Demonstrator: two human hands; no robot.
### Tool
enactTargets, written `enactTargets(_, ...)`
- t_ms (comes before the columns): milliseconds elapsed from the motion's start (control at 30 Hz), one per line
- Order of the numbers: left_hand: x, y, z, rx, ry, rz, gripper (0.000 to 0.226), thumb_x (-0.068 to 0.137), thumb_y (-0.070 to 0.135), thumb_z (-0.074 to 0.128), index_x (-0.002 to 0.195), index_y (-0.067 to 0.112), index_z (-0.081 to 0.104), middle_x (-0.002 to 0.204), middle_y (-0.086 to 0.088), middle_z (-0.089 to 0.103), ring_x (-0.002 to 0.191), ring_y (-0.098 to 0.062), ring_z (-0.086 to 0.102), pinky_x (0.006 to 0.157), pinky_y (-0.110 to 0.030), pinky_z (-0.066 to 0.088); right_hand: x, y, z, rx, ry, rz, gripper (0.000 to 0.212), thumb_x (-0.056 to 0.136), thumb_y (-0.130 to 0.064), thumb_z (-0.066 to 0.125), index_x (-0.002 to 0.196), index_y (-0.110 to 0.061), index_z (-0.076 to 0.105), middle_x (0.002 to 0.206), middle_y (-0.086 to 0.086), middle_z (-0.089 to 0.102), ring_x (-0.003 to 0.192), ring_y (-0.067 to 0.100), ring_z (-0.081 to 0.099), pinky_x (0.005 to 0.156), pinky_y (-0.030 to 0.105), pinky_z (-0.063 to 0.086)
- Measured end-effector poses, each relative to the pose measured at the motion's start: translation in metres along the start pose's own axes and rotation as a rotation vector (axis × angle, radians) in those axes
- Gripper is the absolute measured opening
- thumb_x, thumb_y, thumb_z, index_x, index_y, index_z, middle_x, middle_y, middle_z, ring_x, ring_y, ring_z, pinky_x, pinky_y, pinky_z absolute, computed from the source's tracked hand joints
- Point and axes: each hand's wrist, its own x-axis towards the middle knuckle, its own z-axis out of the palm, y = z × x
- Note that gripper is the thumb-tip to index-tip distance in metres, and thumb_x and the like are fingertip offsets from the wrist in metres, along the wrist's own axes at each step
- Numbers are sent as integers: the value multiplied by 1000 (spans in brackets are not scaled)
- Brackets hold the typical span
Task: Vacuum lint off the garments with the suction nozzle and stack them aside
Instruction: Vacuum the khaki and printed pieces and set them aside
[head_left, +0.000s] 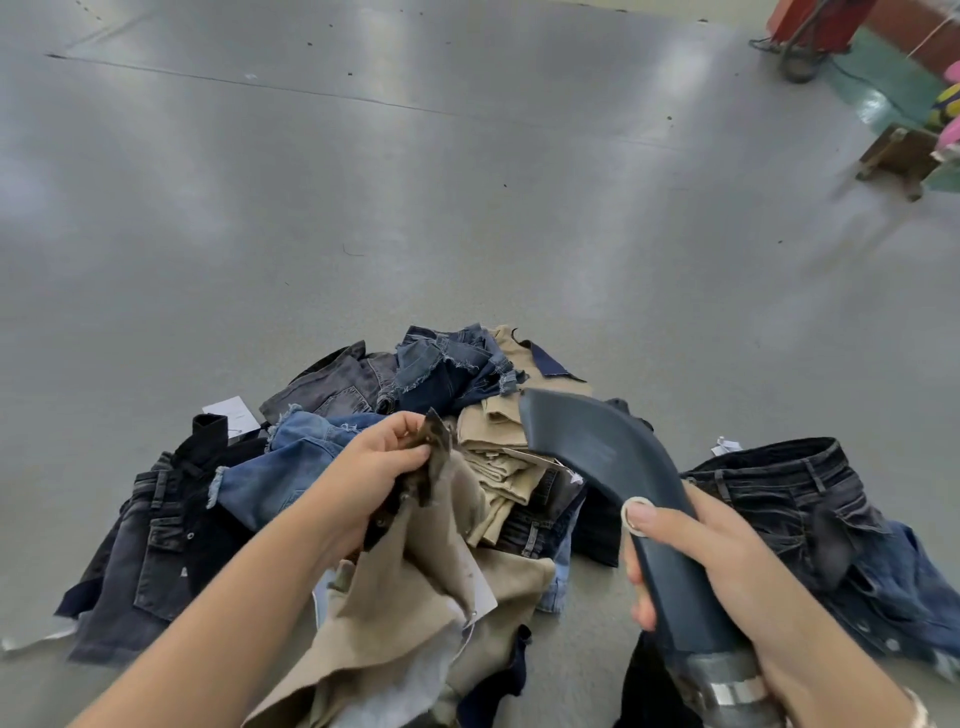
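Note:
My left hand (382, 462) grips the top edge of a khaki garment (415, 587) and holds it up over the pile. My right hand (727, 566) is wrapped round the dark blue suction nozzle (613, 467), thumb on a pale ring button. The nozzle's flat mouth points up and left, just right of the khaki garment and apart from it. Beneath lies a heap of garments (447, 374): blue denim shorts (280, 467), grey and black jeans, folded tan trousers (498, 436).
Dark jeans (779, 483) lie separately on the grey floor (415, 182) to the right of the heap. A black-grey pair (156, 535) spreads out at the left. Paper tags lie near the pile. A wooden stool (898, 156) and red frame stand at the far right.

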Motion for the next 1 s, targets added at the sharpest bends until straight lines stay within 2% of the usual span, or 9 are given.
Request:
enactTargets(100,0,3,-2,-67,47,18,24,95,-5,41,88,7,60,66,-5,61,51,-10,56,45,-17,45,-6,3,7,-6,-113,49,16,71,-32,69,86,-27,66,65,17,58,45,30,55,46,32,47)
enactTargets(200,-1,4,-2,-91,16,40,19,95,-2,45,91,6,62,70,-9,64,54,-13,57,47,-19,48,-11,7,16,-26,-231,82,31,66,-37,73,96,-34,66,65,16,59,48,29,56,46,30,47)
enactTargets(267,-1,4,-3,-52,9,65,15,94,-1,48,93,5,62,71,-8,66,54,-11,59,48,-19,49,-12,9,21,-33,-266,92,41,67,-37,73,107,-32,64,64,14,61,48,26,57,46,28,47)
enactTargets(333,-1,2,-3,5,-8,75,13,94,0,50,94,5,62,73,-7,67,56,-11,59,49,-19,49,-10,9,24,-50,-266,85,40,72,-32,68,112,-30,60,63,12,62,48,24,58,46,27,47)
enactTargets(467,-1,-3,-1,116,-85,66,11,93,0,53,93,6,63,77,-8,67,64,-15,61,59,-24,51,-3,5,24,-36,-190,63,24,72,-33,67,96,-32,65,63,16,59,46,29,55,46,32,47)
enactTargets(600,-3,-3,0,112,-142,57,10,92,-1,54,93,4,63,74,-6,68,64,-13,64,60,-22,53,1,-3,16,-20,-111,17,11,72,-34,68,83,-30,66,65,17,60,45,29,56,48,33,48)
enactTargets(767,1,4,-7,97,-44,99,12,92,0,55,94,6,65,77,-5,71,66,-12,66,59,-20,53,-6,6,11,-32,-200,41,29,61,-43,74,88,-36,66,65,16,60,46,31,57,48,33,48)
enactTargets(867,3,4,-6,149,-69,101,14,92,0,56,93,10,66,79,-1,72,68,-9,65,60,-17,51,-8,12,18,-48,-262,92,36,63,-45,74,98,-41,65,66,15,60,48,29,57,48,31,48)
enactTargets(1000,0,2,-6,205,-159,69,13,92,1,57,94,10,67,83,-4,72,74,-12,65,65,-20,52,-2,7,20,-46,-169,56,16,72,-33,69,87,-33,66,63,16,59,44,29,56,46,31,47)
